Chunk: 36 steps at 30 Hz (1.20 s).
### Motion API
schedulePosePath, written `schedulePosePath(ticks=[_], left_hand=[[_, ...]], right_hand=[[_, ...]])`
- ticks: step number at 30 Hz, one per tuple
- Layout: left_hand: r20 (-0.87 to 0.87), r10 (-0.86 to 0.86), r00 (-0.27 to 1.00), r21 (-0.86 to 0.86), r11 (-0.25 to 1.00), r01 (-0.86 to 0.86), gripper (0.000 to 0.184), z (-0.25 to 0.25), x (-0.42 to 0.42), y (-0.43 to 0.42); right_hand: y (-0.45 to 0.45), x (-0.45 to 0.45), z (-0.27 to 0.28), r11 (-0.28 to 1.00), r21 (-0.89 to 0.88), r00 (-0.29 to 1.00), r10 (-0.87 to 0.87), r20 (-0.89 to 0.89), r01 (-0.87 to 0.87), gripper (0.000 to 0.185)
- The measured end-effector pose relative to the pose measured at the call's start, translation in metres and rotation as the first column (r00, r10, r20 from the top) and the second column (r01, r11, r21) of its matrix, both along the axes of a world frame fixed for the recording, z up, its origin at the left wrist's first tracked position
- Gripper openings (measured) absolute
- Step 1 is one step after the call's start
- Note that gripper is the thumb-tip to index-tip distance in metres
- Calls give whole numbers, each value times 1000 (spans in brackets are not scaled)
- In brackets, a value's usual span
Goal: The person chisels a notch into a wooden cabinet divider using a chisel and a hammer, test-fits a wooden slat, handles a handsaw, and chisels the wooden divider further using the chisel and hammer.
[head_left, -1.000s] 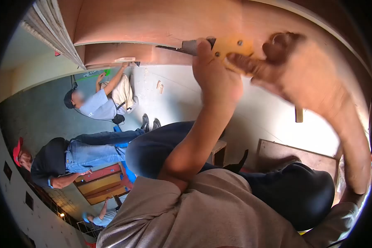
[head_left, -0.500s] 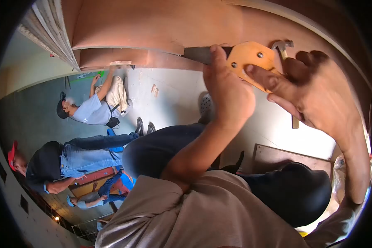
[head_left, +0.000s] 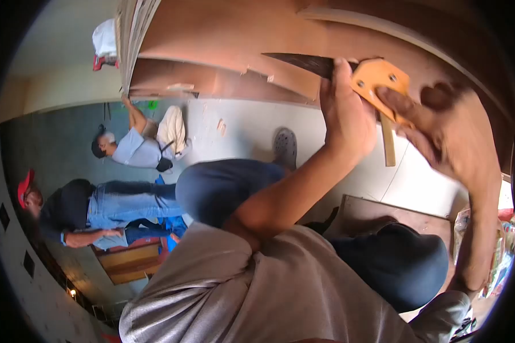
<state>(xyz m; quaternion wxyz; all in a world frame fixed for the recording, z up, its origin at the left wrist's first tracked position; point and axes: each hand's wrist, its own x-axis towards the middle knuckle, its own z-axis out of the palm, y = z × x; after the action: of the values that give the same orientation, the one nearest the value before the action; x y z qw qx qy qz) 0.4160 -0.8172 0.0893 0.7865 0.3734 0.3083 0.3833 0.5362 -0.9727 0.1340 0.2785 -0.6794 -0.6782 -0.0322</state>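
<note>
A handsaw with an orange handle (head_left: 392, 74) and a dark tapering blade (head_left: 303, 63) is between my two hands. My right hand (head_left: 455, 128) is wrapped around the handle, its fingers partly blurred. My left hand (head_left: 349, 114) closes on the blade close to the handle, thumb on the upper side. The blade tip points left, in front of a brown wooden panel (head_left: 229, 34); whether it touches cannot be told. Below the panel is a brown board with a notched edge (head_left: 269, 80). A wooden handle (head_left: 389, 143) hangs below the saw handle, its upper end hidden.
A person in a light blue shirt (head_left: 136, 147) crouches at the left, arms raised to the woodwork. Another in a red cap and jeans (head_left: 114, 206) stands nearer. My knees (head_left: 229, 186) are bent. A brown board (head_left: 360, 214) and plastic bags (head_left: 498, 246) lie at the right.
The saw and both hands have shifted right, and the blade has come away from the panel's edge, showing its whole tip. The hammer head seen before is now hidden. My view has turned slightly.
</note>
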Motion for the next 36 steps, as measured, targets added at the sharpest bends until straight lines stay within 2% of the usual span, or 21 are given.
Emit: schedulePosePath(ticks=[2,5,7,8,10,11,13,16,17,20,21,23,24,25,27,29,30,31,34,35,36], left_hand=[[-62,-303,951,140,941,309,47,11,-5,-27],[-145,-697,702,-131,717,685,53,-3,-48,-29],[-469,-553,688,-5,781,624,58,-37,-69,-26],[-569,-509,646,5,784,621,58,-65,-84,-7],[-629,-336,701,5,900,436,39,-91,-113,44],[-652,-121,749,130,954,268,33,-95,-127,64],[-586,183,790,352,935,44,30,-104,-142,116],[-447,449,773,529,830,-177,41,-85,-139,164],[-403,406,820,535,832,-149,44,-78,-142,173],[-264,184,947,647,762,32,49,-44,-121,183],[-268,202,942,644,765,19,49,-35,-118,189],[-225,216,950,764,644,35,40,-22,-108,200],[-230,214,949,759,650,37,40,-19,-105,199],[-266,246,932,762,646,47,34,-17,-105,196],[-340,271,900,765,636,98,28,-8,-109,201],[-386,324,864,782,611,121,19,-3,-108,209],[-437,282,854,763,619,187,19,1,-113,217],[-497,291,817,780,562,275,21,7,-120,223],[-627,298,720,759,440,479,21,26,-111,222],[-668,367,648,743,378,552,20,29,-114,223],[-683,323,655,727,390,565,27,26,-113,229]], right_hand=[[-34,-1,-11,993,-4,987,-114,-113,115,52],[-65,-9,-67,976,25,923,-195,-332,215,56],[-83,-22,-113,912,-73,800,-391,-455,404,57],[-91,-21,-134,894,-50,819,-429,-381,445,55],[-101,-13,-153,894,-85,829,-440,-344,439,52],[-100,-11,-157,875,-119,816,-482,-319,470,49],[-92,14,-177,871,-107,861,-491,-132,480,46],[-54,49,-196,845,-120,854,-516,69,521,45],[-44,64,-206,856,-110,859,-486,162,505,45],[-12,103,-236,872,-148,884,-464,56,467,45],[-4,111,-243,866,-153,879,-472,63,476,46],[7,116,-237,834,-230,864,-496,88,502,44],[10,115,-238,830,-84,828,-533,177,552,42],[16,110,-236,812,70,777,-576,252,579,41],[20,84,-227,767,-153,766,-559,318,623,45],[20,61,-222,787,-214,801,-499,331,579,49],[18,52,-223,805,-80,747,-501,437,587,46],[20,33,-199,766,-206,772,-512,377,609,36],[2,14,-185,798,-195,807,-499,316,570,29],[-3,9,-177,734,-352,813,-543,211,581,27],[-10,5,-170,727,-376,816,-542,198,574,27]])
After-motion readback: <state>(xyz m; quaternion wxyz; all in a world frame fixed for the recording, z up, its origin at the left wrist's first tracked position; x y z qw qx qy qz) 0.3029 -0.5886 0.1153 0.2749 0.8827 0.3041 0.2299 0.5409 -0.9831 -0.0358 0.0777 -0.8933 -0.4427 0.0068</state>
